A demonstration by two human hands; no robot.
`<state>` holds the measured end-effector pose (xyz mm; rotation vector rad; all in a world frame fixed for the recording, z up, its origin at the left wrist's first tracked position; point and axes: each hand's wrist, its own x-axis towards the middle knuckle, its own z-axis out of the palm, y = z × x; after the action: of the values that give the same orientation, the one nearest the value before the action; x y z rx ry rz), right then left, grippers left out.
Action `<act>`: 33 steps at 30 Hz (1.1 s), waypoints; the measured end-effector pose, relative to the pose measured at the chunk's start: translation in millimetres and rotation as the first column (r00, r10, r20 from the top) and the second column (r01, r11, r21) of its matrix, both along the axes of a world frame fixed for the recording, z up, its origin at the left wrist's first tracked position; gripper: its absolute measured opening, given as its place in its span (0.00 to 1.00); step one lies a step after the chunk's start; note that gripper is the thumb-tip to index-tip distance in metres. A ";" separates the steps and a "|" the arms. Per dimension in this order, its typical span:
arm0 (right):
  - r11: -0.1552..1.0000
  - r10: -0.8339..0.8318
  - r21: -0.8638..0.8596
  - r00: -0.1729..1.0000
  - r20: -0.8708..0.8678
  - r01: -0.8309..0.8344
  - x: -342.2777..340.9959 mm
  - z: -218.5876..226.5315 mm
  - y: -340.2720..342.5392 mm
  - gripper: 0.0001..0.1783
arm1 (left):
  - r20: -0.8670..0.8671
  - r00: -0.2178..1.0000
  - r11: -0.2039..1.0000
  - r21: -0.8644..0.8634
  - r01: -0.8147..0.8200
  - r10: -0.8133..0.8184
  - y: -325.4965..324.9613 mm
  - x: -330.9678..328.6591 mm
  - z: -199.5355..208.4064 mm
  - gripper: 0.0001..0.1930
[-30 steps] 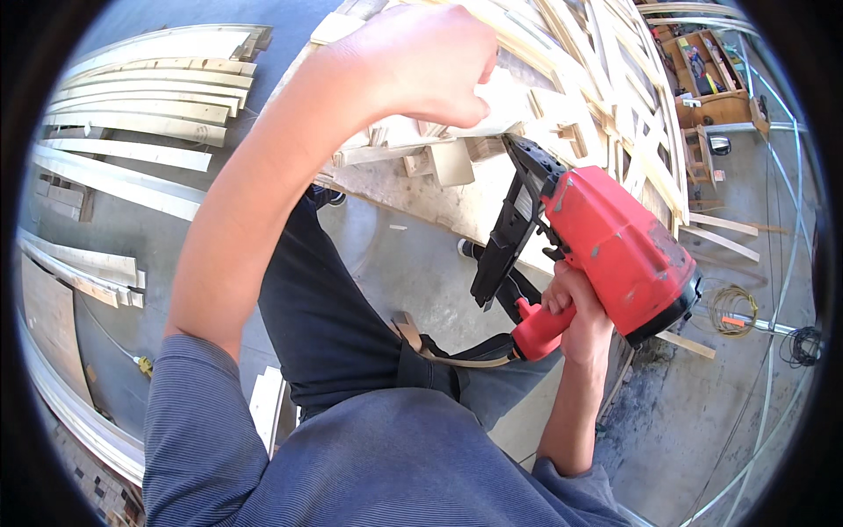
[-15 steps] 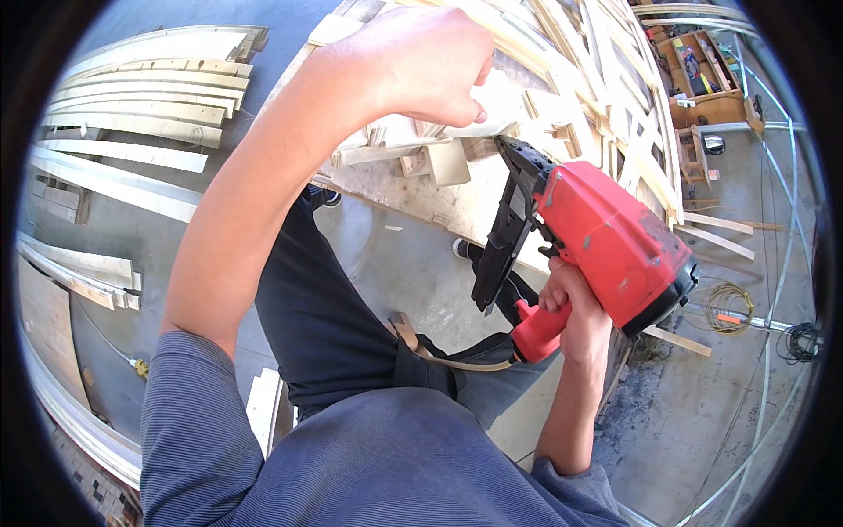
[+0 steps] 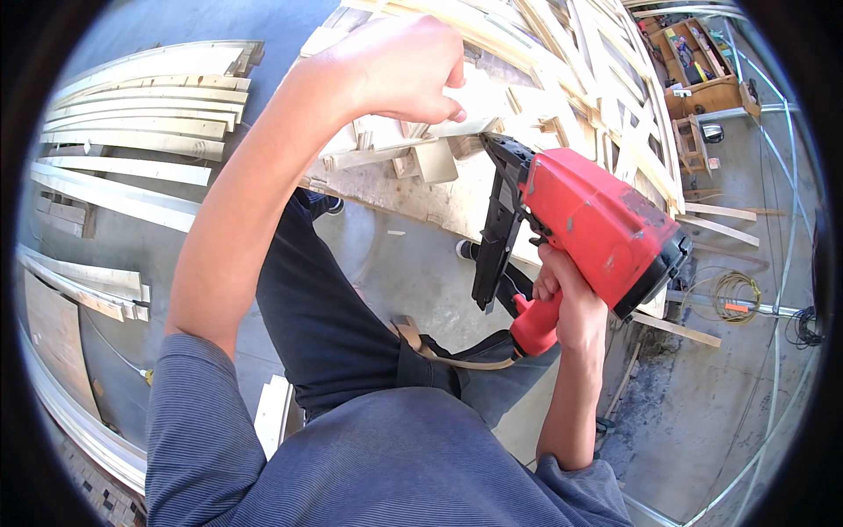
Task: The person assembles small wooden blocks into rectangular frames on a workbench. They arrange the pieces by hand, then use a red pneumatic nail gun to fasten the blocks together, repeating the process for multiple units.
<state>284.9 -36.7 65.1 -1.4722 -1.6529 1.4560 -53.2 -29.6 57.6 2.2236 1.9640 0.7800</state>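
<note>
In my right hand (image 3: 571, 294) is a red and black nail gun (image 3: 606, 228), my fingers wrapped round its handle. Its black nose points up and left and meets the end of a pale wood piece (image 3: 470, 127) on the workbench (image 3: 395, 195). My left hand (image 3: 408, 70) bends over that wood from above, thumb and fingers curled onto it; the grip itself is partly hidden by the hand and glare. Just below lies a small wood block (image 3: 435, 163) at the bench edge. An air hose (image 3: 470, 363) runs from the handle's base.
Long wood strips (image 3: 606, 97) heap across the bench. Stacked boards (image 3: 145, 110) lie on the floor at left. A wooden toolbox (image 3: 711, 92) stands far right, with a coiled hose (image 3: 736, 294) and metal rails (image 3: 777, 263) nearer. My leg (image 3: 325, 307) is beside the bench.
The nail gun and my right hand have shifted slightly left and up in the picture. My left hand also sits a little farther left, still over the wood. The whole view has moved slightly.
</note>
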 end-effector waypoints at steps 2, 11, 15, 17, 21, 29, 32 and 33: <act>1.000 -0.004 0.030 0.999 0.035 0.003 -0.7 4.1 -1.4 0.06 | 0.001 1.000 0.994 0.105 -0.001 0.001 3.5 -3.6 -11.1 0.17; 0.999 -0.025 0.028 0.999 -0.043 0.027 -0.2 6.2 -1.9 0.10 | 0.003 1.000 0.996 -0.093 0.011 -0.011 0.1 3.8 7.4 0.15; 0.999 -0.015 0.035 1.000 -0.001 0.015 -7.4 11.2 -2.7 0.10 | 0.003 1.000 0.997 0.079 -0.021 0.020 4.2 -5.3 -15.2 0.15; 0.998 0.012 0.057 1.000 0.014 -0.013 -4.7 9.6 -1.4 0.07 | -0.003 0.999 0.997 0.070 -0.031 0.032 3.5 -3.1 -13.6 0.15; 0.997 0.030 0.067 0.999 0.025 -0.031 -2.7 8.4 3.2 0.11 | -0.014 1.000 0.996 -0.091 -0.011 0.009 -5.7 2.2 9.3 0.15; 0.999 0.012 0.031 0.999 0.046 -0.013 -6.3 18.1 3.6 0.15 | -0.004 0.998 0.977 -0.203 -0.062 0.063 -3.0 7.2 11.6 0.23; 0.998 0.038 0.048 0.997 0.062 -0.041 -6.9 19.6 4.5 0.15 | -0.010 0.996 0.974 -0.212 -0.083 0.083 -5.7 10.6 13.4 0.23; 0.998 0.031 0.046 0.998 0.056 -0.034 -7.3 19.9 4.1 0.13 | -0.018 0.996 0.971 -0.221 -0.094 0.093 -6.7 11.1 16.3 0.23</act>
<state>277.6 -32.7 85.1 -1.4787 -1.7395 1.3962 -42.1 -36.2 73.9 2.0239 2.0587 0.5306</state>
